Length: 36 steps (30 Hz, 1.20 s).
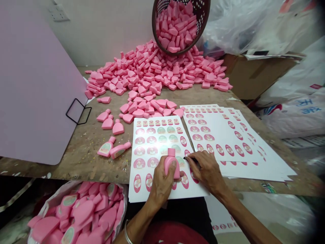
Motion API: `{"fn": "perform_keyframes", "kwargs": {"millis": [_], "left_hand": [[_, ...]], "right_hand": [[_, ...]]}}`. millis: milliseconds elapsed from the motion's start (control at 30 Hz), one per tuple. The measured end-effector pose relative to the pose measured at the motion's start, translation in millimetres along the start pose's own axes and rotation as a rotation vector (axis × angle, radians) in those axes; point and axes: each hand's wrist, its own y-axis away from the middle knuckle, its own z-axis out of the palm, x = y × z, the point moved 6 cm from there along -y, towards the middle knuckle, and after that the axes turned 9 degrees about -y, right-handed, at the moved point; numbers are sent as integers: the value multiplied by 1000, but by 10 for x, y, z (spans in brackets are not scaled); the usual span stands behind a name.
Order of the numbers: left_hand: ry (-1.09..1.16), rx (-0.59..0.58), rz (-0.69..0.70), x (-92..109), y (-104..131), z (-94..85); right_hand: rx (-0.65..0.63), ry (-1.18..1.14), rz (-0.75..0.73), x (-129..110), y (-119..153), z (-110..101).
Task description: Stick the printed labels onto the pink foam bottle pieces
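My left hand (161, 178) is closed round a small pink plastic bottle (170, 159), cap up, above a white sheet of stickers (141, 196). That sheet carries pink oval, half-round and small labels, and some greenish half-round ones. My right hand (205, 167) pinches a thin dark pointed tool (186, 158); its tip is at the greenish label on the sheet's right side, and its exact kind is hidden by the fingers. Left of the sheet lie two labelled pink bottles (106, 148). Several pink bottles (118, 127) without visible labels lie just beyond them.
A large heap of pink bottles (142, 67) covers the table's back beneath a tipped brown basket (155, 34). More sticker sheets (218, 135) overlap at right. A pink board (38, 84) with a black wire stand (78, 112) is at left. Below sits a bottle-filled sack (43, 206).
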Motion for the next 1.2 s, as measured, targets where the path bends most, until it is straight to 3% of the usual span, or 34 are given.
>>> {"fn": "perform_keyframes", "kwargs": {"millis": [167, 333, 433, 633, 700, 767, 900, 1033, 1100, 1200], "left_hand": [[-13, -9, 3, 12, 2, -9], [15, -10, 0, -6, 16, -6], [55, -2, -3, -15, 12, -7], [121, 51, -17, -7, 4, -69], [187, 55, -24, -9, 3, -89], [248, 61, -46, -29, 3, -106], [248, 114, -71, -77, 17, -153], [195, 160, -6, -44, 35, -190], [191, 165, 18, -27, 36, -190], [216, 143, 12, -67, 20, -170]], "right_hand": [[1, -53, 87, 38, 6, 18], [50, 49, 18, -82, 0, 15], [83, -18, 30, -135, -8, -51], [164, -410, 450, 115, -25, -247], [143, -459, 494, 143, -41, -249], [91, -375, 397, 86, -72, -225], [10, 33, 109, -92, -68, -136], [-41, 79, 44, -100, -28, -56], [-54, -50, 128, -18, -25, -27], [-76, -326, 384, 184, -15, 18]]}}
